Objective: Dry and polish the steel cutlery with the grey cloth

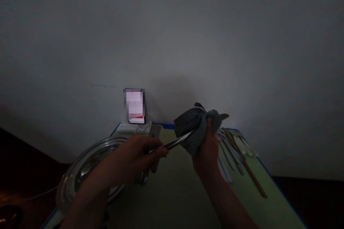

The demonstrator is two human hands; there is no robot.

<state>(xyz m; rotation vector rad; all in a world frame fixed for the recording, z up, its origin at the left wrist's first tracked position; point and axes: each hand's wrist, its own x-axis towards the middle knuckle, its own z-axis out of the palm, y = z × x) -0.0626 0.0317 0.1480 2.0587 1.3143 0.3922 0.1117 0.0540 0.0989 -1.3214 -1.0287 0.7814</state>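
Left forearm (92,188) slanted | left hand (142,154) pinching utensil (177,142) | right hand (207,154) clutching cloth (197,135)

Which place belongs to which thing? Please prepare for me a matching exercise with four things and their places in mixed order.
1. Phone
2. Shiny utensil
3. Cloth
4. Metal basin

A. Bunched in the right hand
B. At the left side of the table
C. Propped up by the wall
D. Held by the left hand

Pairs: 1-C; 2-D; 3-A; 4-B
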